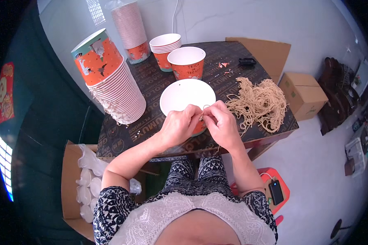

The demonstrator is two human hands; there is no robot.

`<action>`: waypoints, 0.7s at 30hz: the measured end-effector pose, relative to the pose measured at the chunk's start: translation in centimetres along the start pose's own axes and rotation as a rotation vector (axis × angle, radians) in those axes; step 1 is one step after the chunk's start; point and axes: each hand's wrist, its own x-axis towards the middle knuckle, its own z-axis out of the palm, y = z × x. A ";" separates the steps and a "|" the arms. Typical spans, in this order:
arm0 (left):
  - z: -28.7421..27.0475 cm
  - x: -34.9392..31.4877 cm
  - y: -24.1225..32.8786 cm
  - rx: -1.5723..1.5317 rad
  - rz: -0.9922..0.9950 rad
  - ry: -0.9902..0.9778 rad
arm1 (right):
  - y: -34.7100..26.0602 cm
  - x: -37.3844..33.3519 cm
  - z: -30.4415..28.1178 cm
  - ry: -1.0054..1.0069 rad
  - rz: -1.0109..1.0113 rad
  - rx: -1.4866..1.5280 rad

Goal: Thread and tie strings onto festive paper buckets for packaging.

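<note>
1. Your left hand (179, 125) and right hand (221, 122) meet over the near rim of the white paper bucket (187, 97), which stands upright on the dark worktop (233, 77) straight ahead of you.
2. Both hands are pinched narrow, fingertips almost touching, holding a thin tan string (205, 108) between them at the rim.
3. The bucket lies just beyond your fingers; its open mouth faces up, and your hands hide its orange side.
4. The string runs roughly left to right between your hands, and neither hand is clearly nearer.
5. The loose pile of strings (259, 102) lies to your right, near your right hand.
6. Stacks of orange buckets (112, 81) lean at your left; another upright bucket (187, 62) stands behind.
</note>
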 end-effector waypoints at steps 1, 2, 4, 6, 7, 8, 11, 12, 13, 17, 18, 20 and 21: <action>-0.1 0.0 0.1 0.000 -0.002 0.002 | 0.0 0.0 0.2 0.019 -0.006 0.020; -0.4 0.2 0.3 -0.057 -0.045 -0.018 | 0.0 -0.1 0.3 0.038 -0.011 0.040; -0.8 0.4 0.7 -0.113 -0.091 -0.035 | 0.1 -0.4 0.5 0.060 -0.031 0.044; -1.0 0.8 1.1 -0.201 -0.155 -0.021 | 0.0 -0.7 0.7 0.082 -0.049 0.049; -1.0 0.9 1.1 -0.202 -0.157 -0.020 | -0.1 -1.0 0.7 0.097 -0.080 0.025; -1.0 1.0 1.2 -0.194 -0.201 -0.024 | -0.1 -1.2 0.8 0.113 -0.111 0.001; -0.8 1.2 0.9 -0.149 -0.287 -0.001 | -0.4 -2.0 1.1 0.146 -0.209 -0.041; -0.7 1.3 0.8 -0.118 -0.322 0.020 | -0.5 -2.4 1.1 0.140 -0.227 -0.109; -0.5 1.4 0.9 -0.119 -0.322 0.020 | -0.5 -2.8 1.2 0.119 -0.252 -0.178; -0.2 1.9 0.9 -0.132 -0.396 0.007 | 0.0 -2.8 1.1 0.169 -0.391 -0.321; -0.2 2.0 0.8 -0.129 -0.420 0.006 | -0.1 -2.5 1.0 0.211 -0.443 -0.352; -0.4 2.0 0.8 -0.120 -0.416 -0.003 | -0.3 -2.6 0.9 0.209 -0.448 -0.406; -0.4 1.9 0.9 -0.114 -0.413 -0.013 | -0.4 -2.7 0.8 0.204 -0.450 -0.461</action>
